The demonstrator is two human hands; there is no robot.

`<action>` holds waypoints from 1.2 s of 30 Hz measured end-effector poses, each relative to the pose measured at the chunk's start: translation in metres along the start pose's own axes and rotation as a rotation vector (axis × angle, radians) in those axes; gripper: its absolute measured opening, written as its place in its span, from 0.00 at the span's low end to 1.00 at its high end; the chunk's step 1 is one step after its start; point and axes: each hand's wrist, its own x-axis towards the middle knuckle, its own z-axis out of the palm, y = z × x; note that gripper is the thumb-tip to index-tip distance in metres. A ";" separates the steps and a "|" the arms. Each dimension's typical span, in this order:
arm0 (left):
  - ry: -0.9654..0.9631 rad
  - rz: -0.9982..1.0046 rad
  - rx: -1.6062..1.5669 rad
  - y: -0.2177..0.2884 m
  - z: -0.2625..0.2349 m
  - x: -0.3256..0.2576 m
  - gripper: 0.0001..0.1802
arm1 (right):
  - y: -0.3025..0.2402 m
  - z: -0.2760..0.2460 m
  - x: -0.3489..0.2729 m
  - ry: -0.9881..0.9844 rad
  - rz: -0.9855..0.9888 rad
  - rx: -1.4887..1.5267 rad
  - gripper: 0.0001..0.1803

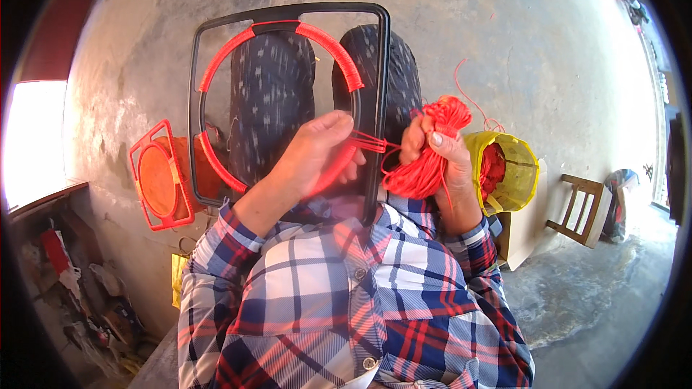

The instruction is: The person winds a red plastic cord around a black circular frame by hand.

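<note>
A black rectangular frame (384, 65) with a ring inside it rests on my lap. Red cord wrapping (333, 49) covers much of the ring, with bare black stretches between. My left hand (310, 148) closes around the ring's right side, where red strands pass by its fingers. Those strands stretch rightward across the frame's side bar toward my other hand. Gripped in my right hand (455, 155) is a thick bundle of red cord (418, 173), some loops hanging below the fingers. The left fingertips are partly hidden behind the ring.
At the right stands a yellow container (522, 180) with red cord inside, a loose strand trailing above it. A red frame with a round centre (160, 179) is at the left. Farther right is a wooden stool (580, 209). Assorted items lie at lower left on the concrete floor (476, 21).
</note>
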 end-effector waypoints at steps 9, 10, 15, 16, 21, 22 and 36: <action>0.059 0.011 0.052 -0.005 0.001 -0.002 0.11 | -0.005 0.021 -0.001 -0.011 -0.188 -1.200 0.12; 0.051 0.013 0.061 -0.005 0.002 -0.003 0.11 | -0.005 0.021 0.001 -0.056 -0.262 -1.290 0.12; 0.072 -0.006 0.044 -0.006 0.001 -0.002 0.10 | 0.004 0.020 0.005 -0.043 -0.376 -1.370 0.13; 0.069 -0.018 0.027 -0.007 0.000 -0.002 0.09 | 0.005 0.019 0.004 -0.035 -0.373 -1.376 0.13; 0.064 0.004 0.054 -0.005 0.002 -0.004 0.10 | -0.001 0.019 0.002 -0.093 -0.291 -1.425 0.14; 0.042 0.001 0.049 -0.005 0.002 -0.003 0.11 | -0.002 0.021 0.001 -0.063 -0.274 -1.414 0.13; 0.012 -0.074 0.030 0.000 -0.006 -0.007 0.14 | -0.120 -0.205 -0.042 1.010 -0.228 -0.167 0.19</action>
